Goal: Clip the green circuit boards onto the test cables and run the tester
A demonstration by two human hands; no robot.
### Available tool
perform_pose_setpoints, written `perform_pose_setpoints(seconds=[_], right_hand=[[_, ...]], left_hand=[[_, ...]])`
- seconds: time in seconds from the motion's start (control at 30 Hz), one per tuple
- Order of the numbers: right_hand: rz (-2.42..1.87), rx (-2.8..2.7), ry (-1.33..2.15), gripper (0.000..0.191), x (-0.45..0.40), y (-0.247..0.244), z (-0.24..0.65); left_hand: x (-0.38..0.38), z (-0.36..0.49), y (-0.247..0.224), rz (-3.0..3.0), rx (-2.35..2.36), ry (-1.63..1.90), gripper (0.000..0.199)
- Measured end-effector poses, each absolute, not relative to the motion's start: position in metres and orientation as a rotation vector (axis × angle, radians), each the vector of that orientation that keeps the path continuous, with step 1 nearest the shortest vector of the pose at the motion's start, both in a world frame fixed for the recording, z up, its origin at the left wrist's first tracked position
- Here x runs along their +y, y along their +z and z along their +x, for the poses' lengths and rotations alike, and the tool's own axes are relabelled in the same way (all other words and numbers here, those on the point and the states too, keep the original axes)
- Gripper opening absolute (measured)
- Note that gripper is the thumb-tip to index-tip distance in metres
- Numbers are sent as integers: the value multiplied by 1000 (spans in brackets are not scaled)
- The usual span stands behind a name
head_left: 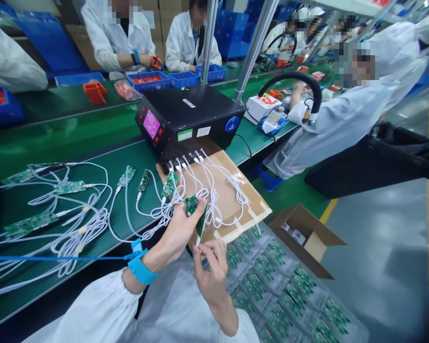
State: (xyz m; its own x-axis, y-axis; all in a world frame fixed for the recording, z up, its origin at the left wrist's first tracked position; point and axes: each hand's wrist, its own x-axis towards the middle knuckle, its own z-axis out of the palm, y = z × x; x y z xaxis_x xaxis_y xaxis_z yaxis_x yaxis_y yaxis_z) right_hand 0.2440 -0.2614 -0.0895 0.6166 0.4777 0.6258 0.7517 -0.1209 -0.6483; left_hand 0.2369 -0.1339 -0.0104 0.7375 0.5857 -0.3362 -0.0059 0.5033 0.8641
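My left hand, with a blue wrist strap on its wrist, grips a green circuit board between thumb and fingers. Another green board face shows above the thumb; I cannot tell if it is a separate board. At the lower end of the board, my right hand pinches a white cable plug. The plug touches the board's end; how deep it sits is hidden. Beside the hands, white cables run over a cardboard sheet to a black test box with a lit pink screen.
Several wired boards and tangled white cables lie on the green bench at left. Clear trays of boards stand at lower right, near an open carton. Co-workers sit across the bench and at right, beside a black bag.
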Motion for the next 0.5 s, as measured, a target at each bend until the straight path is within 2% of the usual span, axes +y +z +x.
perform_pose_setpoints(seconds=[0.5], right_hand=[[-1767,-1014,-431,17,-264,-91,254]], left_hand=[[-122,229,-1,1331,584,561,54]])
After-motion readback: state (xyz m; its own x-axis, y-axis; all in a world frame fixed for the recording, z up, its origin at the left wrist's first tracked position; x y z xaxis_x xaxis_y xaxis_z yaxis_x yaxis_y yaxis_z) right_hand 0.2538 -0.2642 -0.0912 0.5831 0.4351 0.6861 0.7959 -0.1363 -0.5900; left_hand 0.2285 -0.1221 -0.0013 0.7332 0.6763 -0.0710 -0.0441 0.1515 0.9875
